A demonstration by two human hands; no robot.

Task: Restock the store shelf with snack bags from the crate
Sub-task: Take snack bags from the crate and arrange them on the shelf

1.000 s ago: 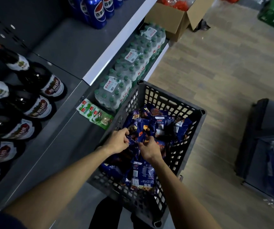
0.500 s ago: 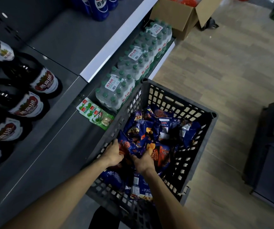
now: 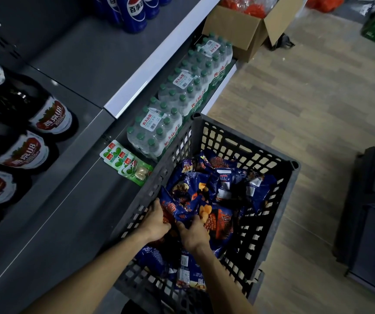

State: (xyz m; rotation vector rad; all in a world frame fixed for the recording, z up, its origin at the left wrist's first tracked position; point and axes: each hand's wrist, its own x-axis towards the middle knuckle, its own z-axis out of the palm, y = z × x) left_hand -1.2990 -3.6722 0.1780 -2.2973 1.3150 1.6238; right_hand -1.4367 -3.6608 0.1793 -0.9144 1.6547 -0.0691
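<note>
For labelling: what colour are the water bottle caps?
Green, on the shrink-wrapped water bottles; head view.

Your fingertips on both the left hand [image 3: 157, 223] and right hand [image 3: 193, 234] vanish under the snack bags [image 3: 204, 200], so your grip is hidden, while the beer bottles [image 3: 23, 150] and cola bottles [image 3: 134, 12] are cut off at the edges.

Two bare forearms reach in from the bottom edge, with no sleeves, watch, rings or gloves on them; the left hand [image 3: 157, 223] and right hand [image 3: 193, 234] are uncovered; dark clothing shows at the bottom edge.
</note>
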